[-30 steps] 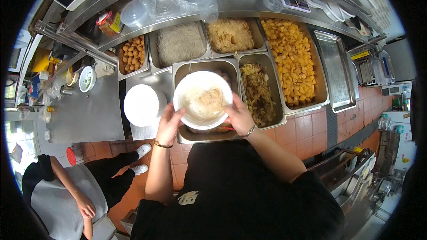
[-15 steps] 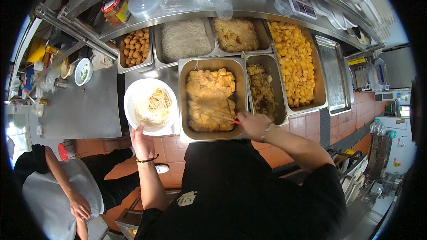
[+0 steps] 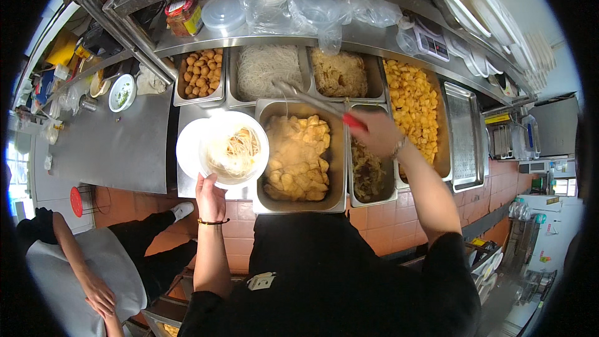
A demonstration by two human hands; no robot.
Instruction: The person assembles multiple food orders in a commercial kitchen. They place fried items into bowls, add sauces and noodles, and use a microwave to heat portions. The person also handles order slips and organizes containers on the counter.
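My left hand (image 3: 211, 198) grips the near rim of a white bowl (image 3: 219, 132) and tilts it slightly. Pale noodles (image 3: 242, 148) lie in the bowl. It overlaps a second white bowl (image 3: 187, 151) to its left. My right hand (image 3: 375, 131) is closed round the red handle of metal tongs (image 3: 321, 105). Their tips reach over the near part of a tray of thin white noodles (image 3: 269, 70). A thin strand seems to hang below the tips. Under the tongs stands a deep metal pan (image 3: 301, 206) of golden, puffy pieces (image 3: 306, 161), with haze at its left side.
Other pans hold brown balls (image 3: 201, 73), yellowish strands (image 3: 340, 76), yellow cubes (image 3: 413, 109) and dark shredded vegetables (image 3: 367, 171). A perforated tray (image 3: 465, 137) lies at right. Plastic tubs (image 3: 223, 12), a jar and a scale (image 3: 430, 42) stand on the shelf. Another person (image 3: 93, 274) is at lower left.
The tongs have risen from the golden pieces and swung away toward the white noodles. My left hand has moved the bowl to the right, uncovering the second bowl.
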